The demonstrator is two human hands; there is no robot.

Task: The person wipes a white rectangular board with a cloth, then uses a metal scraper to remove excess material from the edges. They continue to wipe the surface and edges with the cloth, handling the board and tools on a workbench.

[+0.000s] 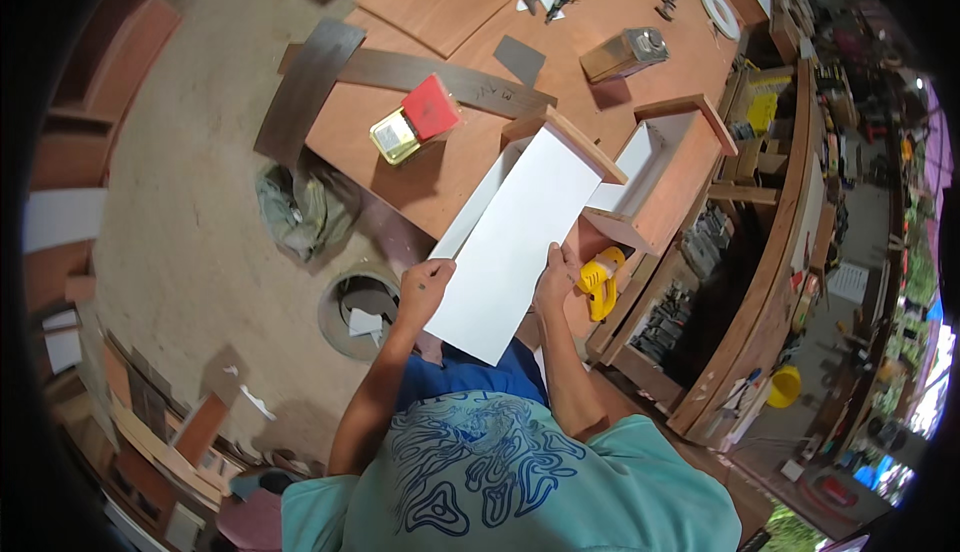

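A long white panel (510,252) slants over a wooden drawer box (565,137), its far end inside the box. My left hand (425,287) is closed on the panel's left edge, and my right hand (555,277) is closed on its right edge. A yellow power tool (600,277) lies just right of my right hand. A second drawer box (650,217) with a white inside stands to the right. A metal can (395,142) with a red object (430,102) on it sits left of the first box.
The wooden worktable (400,2) holds dark boards (305,92), another can (620,52) and small tools. A cloth sack (295,207) and a round bin (335,317) are at the left. Shelving with tools (750,352) runs along the right; wood pieces (200,432) lie lower left.
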